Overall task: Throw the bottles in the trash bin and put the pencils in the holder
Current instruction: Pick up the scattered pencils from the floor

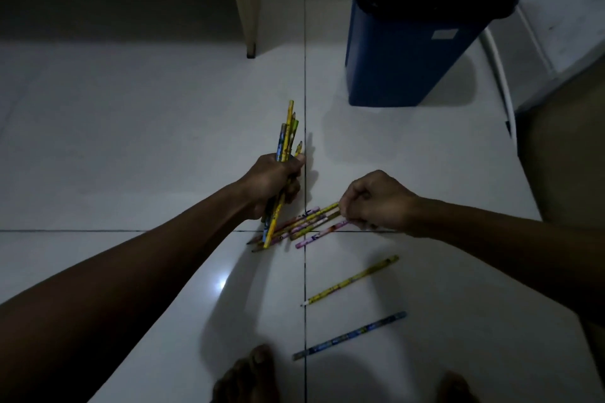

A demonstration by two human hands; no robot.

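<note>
My left hand (pixel 273 181) is closed around a bundle of several pencils (pixel 285 137), which stand upright out of my fist. A loose pile of pencils (pixel 302 226) lies on the white floor just right of that hand. My right hand (pixel 376 199) pinches the ends of pencils at the right side of this pile. Nearer to me lie a single yellow pencil (pixel 352 280) and a single blue pencil (pixel 350 335). The blue trash bin (pixel 402 56) with a black lid rim stands at the far right. No bottles or pencil holder show.
A beige furniture leg (pixel 250 10) stands on the white tiled floor (pixel 131 141) beyond the hands, left of the bin. My bare feet (pixel 248 376) show at the bottom edge. A white pipe (pixel 501 75) and a dark surface lie at the right.
</note>
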